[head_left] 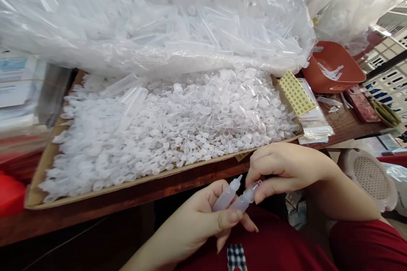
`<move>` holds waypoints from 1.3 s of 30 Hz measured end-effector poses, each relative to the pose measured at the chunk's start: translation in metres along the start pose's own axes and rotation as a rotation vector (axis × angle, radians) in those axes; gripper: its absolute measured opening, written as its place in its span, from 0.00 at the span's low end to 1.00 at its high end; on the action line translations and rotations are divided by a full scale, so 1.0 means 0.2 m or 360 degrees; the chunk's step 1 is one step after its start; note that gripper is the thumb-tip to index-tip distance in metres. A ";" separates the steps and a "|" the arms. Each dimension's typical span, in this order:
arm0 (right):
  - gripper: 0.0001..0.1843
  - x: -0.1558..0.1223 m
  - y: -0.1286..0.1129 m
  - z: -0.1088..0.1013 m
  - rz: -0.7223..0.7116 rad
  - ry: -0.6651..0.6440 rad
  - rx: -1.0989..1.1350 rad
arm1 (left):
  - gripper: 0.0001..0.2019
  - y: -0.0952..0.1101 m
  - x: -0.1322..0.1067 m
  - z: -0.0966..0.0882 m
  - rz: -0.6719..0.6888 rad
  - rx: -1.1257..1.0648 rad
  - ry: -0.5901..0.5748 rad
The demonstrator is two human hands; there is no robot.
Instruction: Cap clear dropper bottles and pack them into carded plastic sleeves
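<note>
My left hand (213, 216) is closed around two small translucent plastic bottles, held side by side and tilted up to the right. The left dropper bottle (225, 197) ends in a bare pointed nozzle. On the right dropper bottle (240, 205), a clear cap (252, 189) sits over the neck. My right hand (280, 169) pinches that cap between thumb and fingers. Just beyond my hands is a shallow cardboard tray (41, 190) heaped with small translucent nozzles (152, 148) on the left and clear caps (241, 97) on the right.
A large clear plastic bag (159, 57) full of translucent tubes lies behind the tray. To the right stand an orange-brown basket (352, 76), a yellow patterned card (297, 93) and a phone-like item (362, 103). A red object (11, 197) is at the left, and a perforated stool (370, 178) at the lower right.
</note>
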State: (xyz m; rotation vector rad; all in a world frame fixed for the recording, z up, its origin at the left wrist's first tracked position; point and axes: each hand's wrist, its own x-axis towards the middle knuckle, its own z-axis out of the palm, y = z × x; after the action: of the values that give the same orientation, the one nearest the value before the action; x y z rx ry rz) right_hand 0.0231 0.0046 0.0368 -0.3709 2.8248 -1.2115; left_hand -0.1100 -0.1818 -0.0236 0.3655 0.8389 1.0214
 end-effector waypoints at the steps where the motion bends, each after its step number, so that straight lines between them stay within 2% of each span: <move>1: 0.20 -0.01 0.00 0.01 0.0058 0.0027 -0.0094 | 0.18 0.00 0.00 0.00 0.0011 0.0011 0.0013; 3: 0.25 -0.03 -0.01 0.03 0.0201 0.0092 -0.0228 | 0.18 0.00 0.00 0.00 0.0026 0.0016 0.0042; 5: 0.23 -0.06 -0.02 0.03 0.0269 0.0124 -0.0180 | 0.18 0.00 0.00 0.01 0.0020 0.0019 0.0065; 8: 0.18 -0.08 -0.03 0.03 0.0145 0.0129 -0.0031 | 0.17 0.01 0.00 0.02 -0.0014 0.0044 0.0060; 10: 0.15 -0.08 -0.03 0.04 0.0093 0.0102 -0.0093 | 0.16 0.01 0.00 0.02 -0.0038 0.0070 0.0051; 13: 0.21 -0.07 -0.04 0.05 0.0194 0.0044 -0.0244 | 0.15 0.01 0.01 0.02 -0.0053 0.0096 0.0060; 19: 0.15 -0.07 -0.06 0.07 0.0168 0.0084 -0.0027 | 0.15 -0.01 0.00 0.01 -0.0023 0.0077 0.0025; 24: 0.20 -0.06 -0.07 0.09 0.0454 -0.0010 -0.0157 | 0.13 0.00 -0.02 0.02 -0.0001 0.0033 0.0044; 28: 0.15 -0.06 -0.08 0.10 0.0278 0.0049 0.0042 | 0.14 0.00 -0.02 0.02 -0.0001 0.0003 0.0002; 34: 0.20 -0.03 -0.07 0.12 0.0331 0.0064 -0.0164 | 0.13 0.00 -0.04 0.02 0.0044 0.0043 0.0066; 37: 0.15 -0.03 -0.08 0.12 0.0224 0.0056 -0.0049 | 0.14 0.00 -0.05 0.02 0.0065 0.0072 0.0073; 39: 0.14 -0.02 -0.09 0.13 0.0184 0.0016 -0.0092 | 0.14 0.01 -0.05 0.03 0.0072 0.0106 0.0086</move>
State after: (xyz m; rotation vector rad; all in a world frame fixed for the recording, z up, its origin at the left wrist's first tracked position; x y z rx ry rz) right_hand 0.0341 -0.0243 0.0314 -0.2008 2.8503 -1.1148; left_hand -0.1096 -0.1897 -0.0149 0.4170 0.9184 1.0509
